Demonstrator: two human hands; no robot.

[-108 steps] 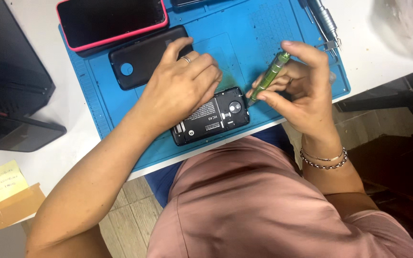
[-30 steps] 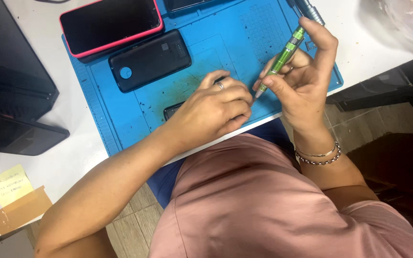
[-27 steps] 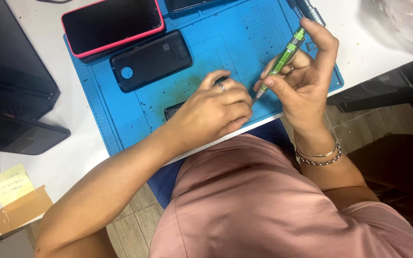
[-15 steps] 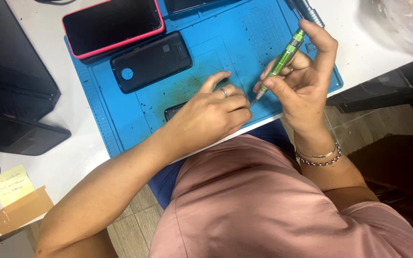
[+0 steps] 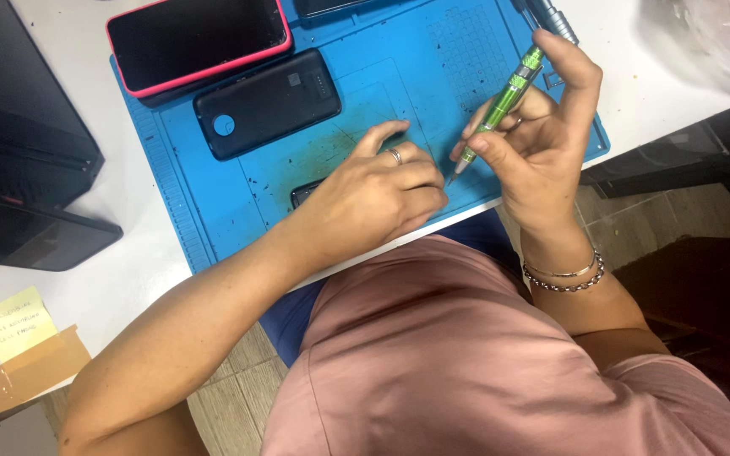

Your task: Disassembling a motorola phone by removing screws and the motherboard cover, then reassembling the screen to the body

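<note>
Green and slim, the precision screwdriver (image 5: 500, 105) sits pinched in the fingers (image 5: 487, 145) of the right hand (image 5: 542, 143), thumb and forefinger closed around its lower barrel while the index finger arches over the top end. Its metal tip points down and to the left, ending just beside the knuckles of the left hand (image 5: 378, 190). That left hand lies palm down with its fingers curled shut over a dark phone (image 5: 304, 192), of which only one corner shows at the wrist side; a ring sits on one finger, and the forefinger stretches out flat on the blue work mat (image 5: 382, 76). How firmly the phone is gripped cannot be told, since the hand hides nearly all of it.

Around the hands, the mat carries a dark smudged patch near the left forefinger. Farther up the mat lies a black phone back cover (image 5: 265, 103) with a round blue hole, and just beyond it a phone in a pink case (image 5: 198, 38), screen up. A grey metal tool (image 5: 551, 15) rests at the mat's upper right corner, near the screwdriver's top. The mat lies on a white table (image 5: 128, 262), whose left side holds a black box (image 5: 19, 152) and a yellow sticky note (image 5: 17, 323). Beaded bracelets (image 5: 563, 274) circle the right wrist.
</note>
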